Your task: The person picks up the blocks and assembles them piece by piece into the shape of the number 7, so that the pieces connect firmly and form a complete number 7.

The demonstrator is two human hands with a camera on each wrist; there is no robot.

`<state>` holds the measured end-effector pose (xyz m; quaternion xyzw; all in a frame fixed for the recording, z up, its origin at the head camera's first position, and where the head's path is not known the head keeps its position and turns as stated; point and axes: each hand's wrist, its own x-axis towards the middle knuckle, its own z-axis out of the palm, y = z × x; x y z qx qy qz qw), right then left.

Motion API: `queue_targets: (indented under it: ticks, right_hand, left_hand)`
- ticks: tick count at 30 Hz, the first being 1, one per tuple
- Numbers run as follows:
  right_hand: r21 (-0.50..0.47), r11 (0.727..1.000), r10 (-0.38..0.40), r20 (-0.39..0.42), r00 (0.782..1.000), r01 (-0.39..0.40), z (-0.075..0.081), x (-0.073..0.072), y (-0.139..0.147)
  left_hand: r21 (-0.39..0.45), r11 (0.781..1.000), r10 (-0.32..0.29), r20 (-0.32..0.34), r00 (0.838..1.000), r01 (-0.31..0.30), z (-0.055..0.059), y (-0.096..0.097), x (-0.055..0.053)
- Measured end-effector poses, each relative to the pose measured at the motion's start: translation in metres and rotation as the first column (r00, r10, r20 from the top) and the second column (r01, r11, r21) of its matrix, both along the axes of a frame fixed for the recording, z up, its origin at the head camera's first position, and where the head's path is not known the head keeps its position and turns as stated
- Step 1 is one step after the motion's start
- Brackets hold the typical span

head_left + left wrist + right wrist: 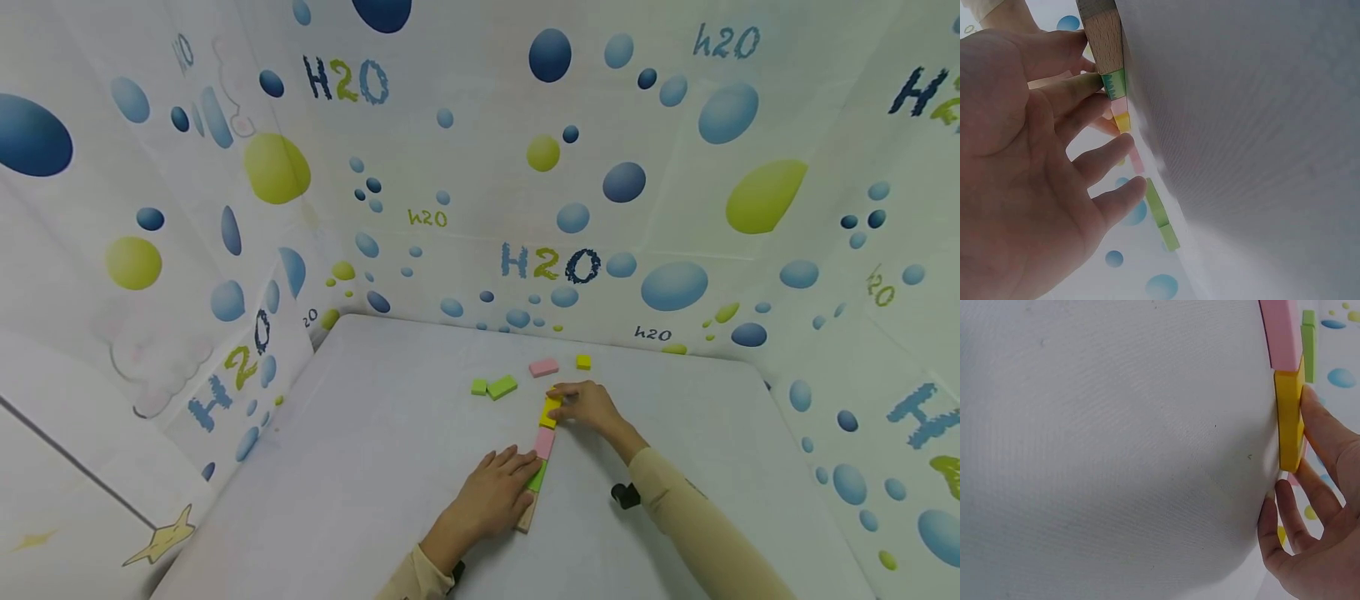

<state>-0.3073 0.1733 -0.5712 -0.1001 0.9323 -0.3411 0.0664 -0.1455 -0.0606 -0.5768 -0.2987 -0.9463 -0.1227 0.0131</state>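
Note:
A straight row of blocks runs away from the person on the white table: a bare wood block (527,517) nearest, then a green block (537,477), a pink block (544,442) and a yellow block (550,414) at the far end. My right hand (590,407) pinches the yellow block between thumb and index finger, its end right at the pink one. The other right fingers (1268,532) rest by the tabletop. Along the row's left side lies my left hand (495,493), fingers extended, with thumb at the wood block (1105,44) and fingertips at the green block (1114,84).
Beyond the row lie a small green cube (479,387), a longer green block (502,387), a pink block (543,367) and a small yellow cube (583,362). Curtains (480,150) printed with coloured drops surround the white table (360,467).

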Motion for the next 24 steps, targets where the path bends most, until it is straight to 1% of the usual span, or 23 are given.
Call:
queue_targets:
  ticks: [6,15,19,24]
  right_hand:
    - [-0.009,1.0,-0.001,0.003,1.0,0.001,-0.0014,0.0015,0.0008]
    - [0.009,1.0,-0.003,-0.002,1.0,0.003,-0.0037,0.002,0.0025]
    - [0.005,1.0,0.009,-0.009,1.0,-0.009,-0.0027,0.0029,0.0029]
    - [0.014,1.0,0.004,0.001,1.0,-0.004,-0.0028,0.004,0.0025]
  left_hand:
    - [-0.001,1.0,-0.004,-0.004,1.0,0.004,-0.0002,0.0003,0.0005]
    - [0.019,1.0,-0.019,-0.027,0.999,0.019,-0.0012,0.0007,0.0013]
    - [0.011,1.0,-0.013,-0.026,1.0,0.013,-0.0002,0.0003,0.0014]
    - [0.009,1.0,-0.011,-0.015,1.0,0.011,0.002,-0.0001,0.0012]
